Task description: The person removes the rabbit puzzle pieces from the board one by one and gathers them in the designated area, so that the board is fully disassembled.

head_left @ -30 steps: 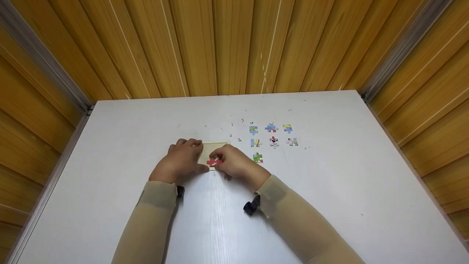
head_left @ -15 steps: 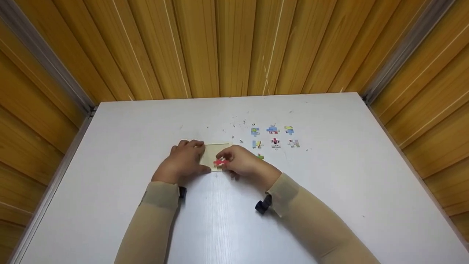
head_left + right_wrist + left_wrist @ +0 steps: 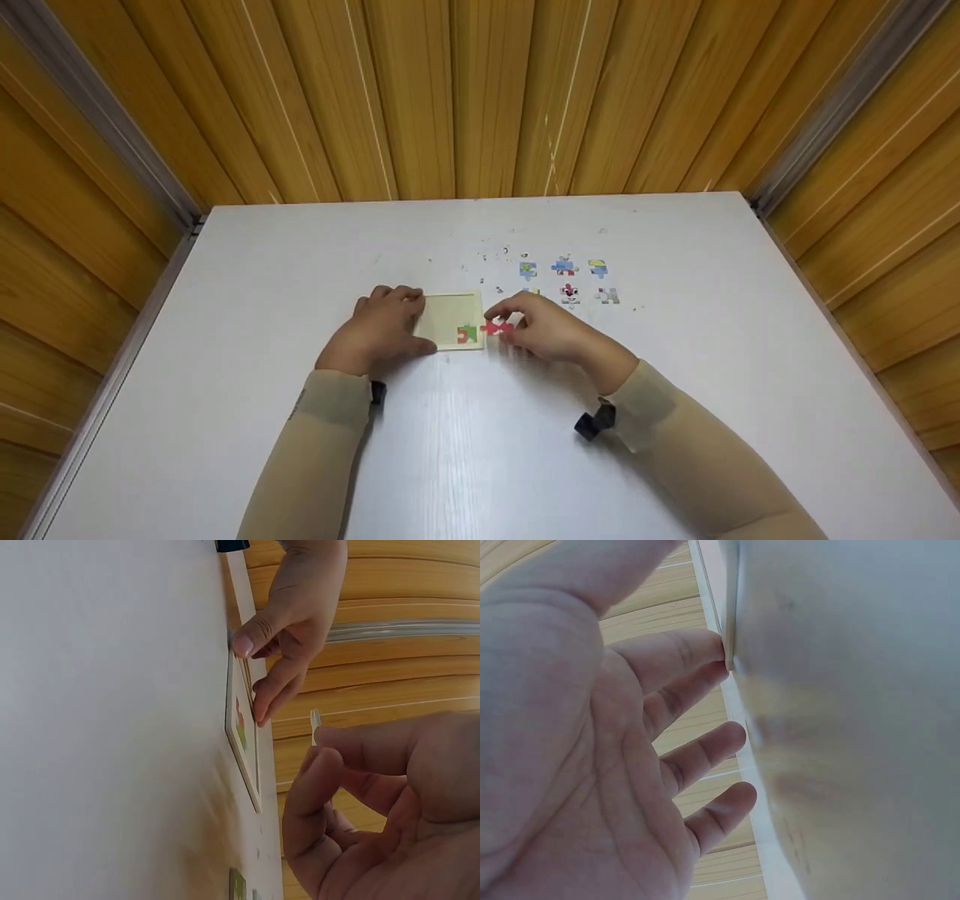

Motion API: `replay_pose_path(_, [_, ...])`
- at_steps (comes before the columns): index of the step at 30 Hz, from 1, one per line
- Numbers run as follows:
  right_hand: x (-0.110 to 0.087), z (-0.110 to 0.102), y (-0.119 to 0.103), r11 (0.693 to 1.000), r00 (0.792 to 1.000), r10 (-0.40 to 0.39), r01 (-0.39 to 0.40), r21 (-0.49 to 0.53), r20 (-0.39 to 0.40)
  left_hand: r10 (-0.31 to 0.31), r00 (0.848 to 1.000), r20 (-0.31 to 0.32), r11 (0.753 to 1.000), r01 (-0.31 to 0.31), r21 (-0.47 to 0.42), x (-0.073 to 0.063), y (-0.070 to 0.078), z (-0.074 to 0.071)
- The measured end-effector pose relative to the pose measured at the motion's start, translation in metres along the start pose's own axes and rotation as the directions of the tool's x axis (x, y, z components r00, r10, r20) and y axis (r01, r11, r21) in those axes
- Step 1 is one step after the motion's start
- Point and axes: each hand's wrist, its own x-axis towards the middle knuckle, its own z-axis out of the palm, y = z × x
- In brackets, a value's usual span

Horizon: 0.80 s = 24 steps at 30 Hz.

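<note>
A shallow pale wooden puzzle tray (image 3: 448, 307) lies on the table, with a red-and-green puzzle piece (image 3: 467, 334) in its near right corner. My left hand (image 3: 381, 326) holds the tray's left side, thumb at the near corner and forefinger at the far one. In the left wrist view, fingertips (image 3: 718, 652) touch the tray's edge (image 3: 730, 615). Just off the tray's right edge, my right hand (image 3: 551, 326) pinches a pinkish-red puzzle piece (image 3: 495, 328) between thumb and fingers. That piece (image 3: 315, 718) appears edge-on in the right wrist view, raised above the table.
Several loose puzzle pieces lie in rows behind and right of the tray, including a blue one (image 3: 565, 266) and a red-and-white one (image 3: 570, 293). One (image 3: 531, 291) is partly covered by my right hand. Small dark specks dot the white table (image 3: 300, 247). Wood-look panels (image 3: 420, 97) stand behind.
My right hand has moved right with the pinkish-red piece, from over the tray to past its right edge. The red-and-green piece in the tray is now uncovered. My left hand stays put.
</note>
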Motion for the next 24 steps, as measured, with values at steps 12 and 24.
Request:
replay_pose_path(12, [-0.028, -0.046, 0.038, 0.994, 0.993, 0.048, -0.058, -0.091, -0.111, -0.003, 1.0, 0.01, 1.0, 0.003, 0.004, 0.002, 0.0, -0.001])
replay_pose_path(24, [-0.04, -0.064, 0.067, 0.964, 0.988, 0.068, -0.1, -0.247, -0.136, 0.008, 1.0, 0.014, 1.0, -0.009, 0.016, 0.002, -0.002, 0.0])
